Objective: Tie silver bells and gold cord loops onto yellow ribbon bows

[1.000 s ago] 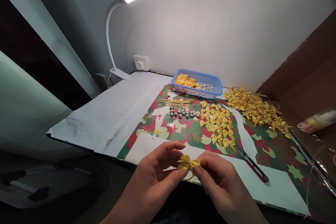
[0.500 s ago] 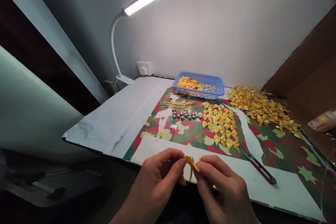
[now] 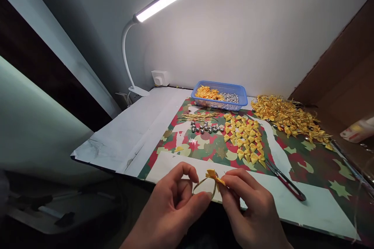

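Above the front edge of the table, my right hand (image 3: 248, 202) pinches a yellow ribbon bow (image 3: 214, 176) between thumb and fingertips. A thin gold cord loop (image 3: 201, 182) hangs from the bow toward my left hand (image 3: 181, 198). The thumb and index finger of that hand are spread apart around the loop, and its other fingers are curled. Whether the left fingers touch the cord is hard to see. Beyond the hands lie rows of yellow bows (image 3: 245, 136), several silver bells (image 3: 206, 127) and a bundle of gold cords (image 3: 201, 116).
A blue basket (image 3: 245, 99) with yellow bows and silver beads stands at the back. To its right is a heap of corded bows (image 3: 286, 114). Tweezers (image 3: 288, 184) lie at front right. A clip-on lamp (image 3: 124, 46) lights the table from the back left.
My left thumb and index finger have parted from the bow. The bow stays in my right fingertips, and its cord loop now shows spread out to the left.
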`<state>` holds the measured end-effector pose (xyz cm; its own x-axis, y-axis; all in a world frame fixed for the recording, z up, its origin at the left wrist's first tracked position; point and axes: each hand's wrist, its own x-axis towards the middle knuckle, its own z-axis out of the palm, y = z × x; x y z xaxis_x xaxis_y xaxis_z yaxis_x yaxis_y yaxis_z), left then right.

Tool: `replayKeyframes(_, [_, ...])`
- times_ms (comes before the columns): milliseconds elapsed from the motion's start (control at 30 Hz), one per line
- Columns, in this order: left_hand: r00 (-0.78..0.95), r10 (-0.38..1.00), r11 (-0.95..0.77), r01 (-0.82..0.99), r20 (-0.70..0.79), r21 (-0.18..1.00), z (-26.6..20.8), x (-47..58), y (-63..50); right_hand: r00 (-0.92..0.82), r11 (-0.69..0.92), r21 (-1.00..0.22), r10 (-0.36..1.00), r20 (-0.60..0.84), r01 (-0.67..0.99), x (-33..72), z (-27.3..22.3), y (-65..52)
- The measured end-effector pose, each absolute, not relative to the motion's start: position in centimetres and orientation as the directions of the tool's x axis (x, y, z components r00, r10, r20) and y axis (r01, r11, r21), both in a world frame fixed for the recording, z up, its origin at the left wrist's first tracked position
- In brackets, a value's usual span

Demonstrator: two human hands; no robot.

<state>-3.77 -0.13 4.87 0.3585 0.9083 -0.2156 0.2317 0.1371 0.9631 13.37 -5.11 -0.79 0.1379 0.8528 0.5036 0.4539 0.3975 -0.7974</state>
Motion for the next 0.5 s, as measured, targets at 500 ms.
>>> replayKeyframes(500, [0.275, 0.921, 0.189, 0.305, -0.276, 0.933, 4.3, -3.9, -0.5, 0.120, 0.450, -0.685, 0.781, 0.613, 0.573, 12.9, -0.2, -6.2])
